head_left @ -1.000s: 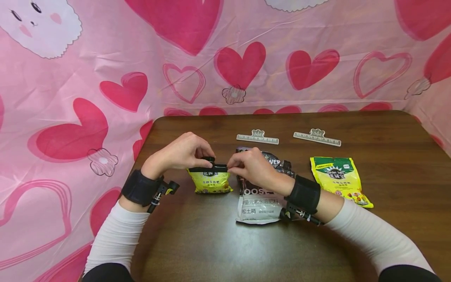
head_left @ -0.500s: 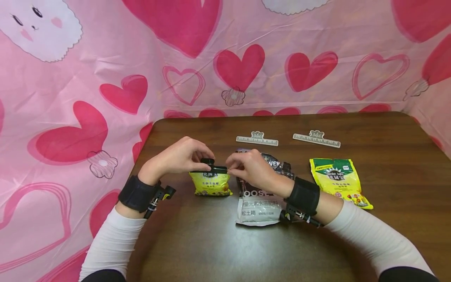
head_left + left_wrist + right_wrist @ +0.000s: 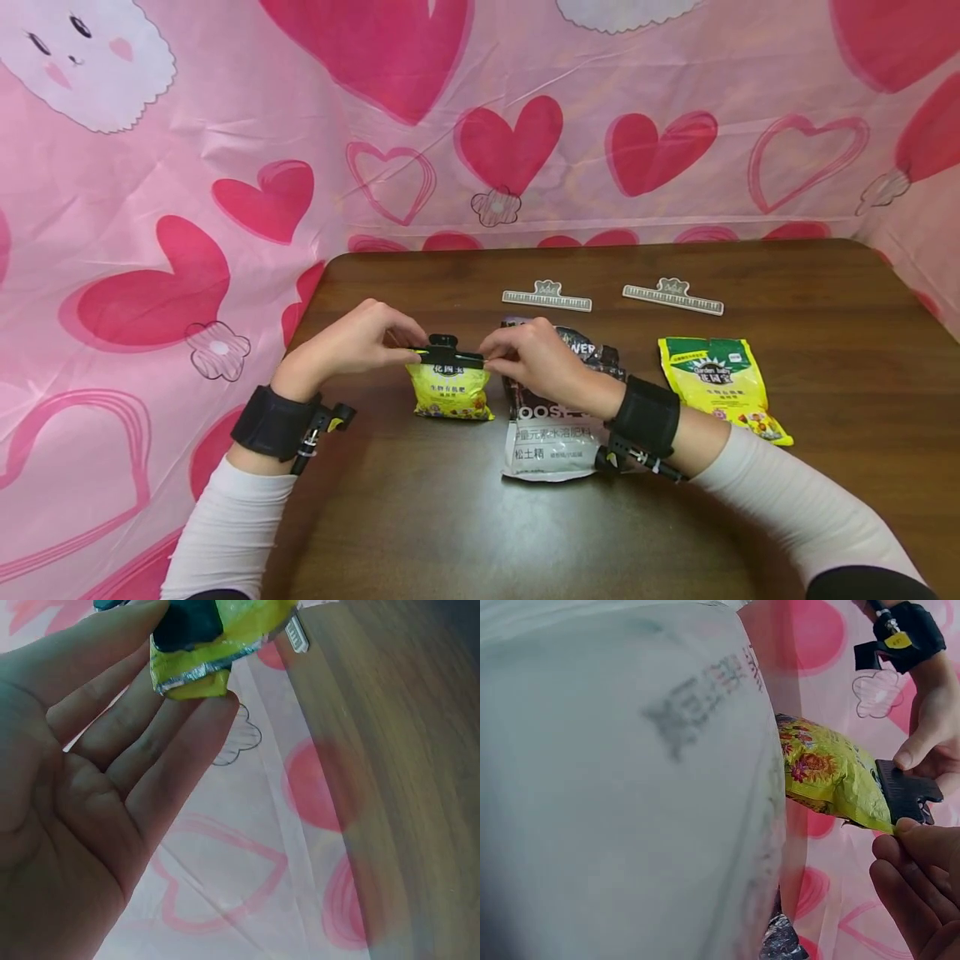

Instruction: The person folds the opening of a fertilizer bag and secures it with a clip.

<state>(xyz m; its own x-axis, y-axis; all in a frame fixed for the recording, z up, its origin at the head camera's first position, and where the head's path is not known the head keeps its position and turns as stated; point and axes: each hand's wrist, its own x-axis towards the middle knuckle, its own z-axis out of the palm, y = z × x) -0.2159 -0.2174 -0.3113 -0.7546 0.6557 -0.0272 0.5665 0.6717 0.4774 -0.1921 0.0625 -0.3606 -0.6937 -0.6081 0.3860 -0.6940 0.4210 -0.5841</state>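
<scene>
Yellow bag (image 3: 450, 390) with black clip (image 3: 448, 356) pinched by left hand (image 3: 352, 342) and right hand (image 3: 534, 358); only the right wrist view shows the clip's teeth; the silver bag (image 3: 551, 417) lies beside it.

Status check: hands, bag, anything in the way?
Left hand, right hand pinch black plastic clip atop small yellow foil bag. Bag upright. Nothing blocking.

3 bags (image 3: 450, 390) lie in a row; 2 clips (image 3: 547, 296) behind them.

Head view bright, even, sharp; wide-angle bend at edges, soft sheen on dark tabletop (image 3: 675, 517), faint shadows under arms. Left wrist view soft, tabletop smeared. Right wrist view: white bag (image 3: 615, 787) blurred close up, print unreadable.
</scene>
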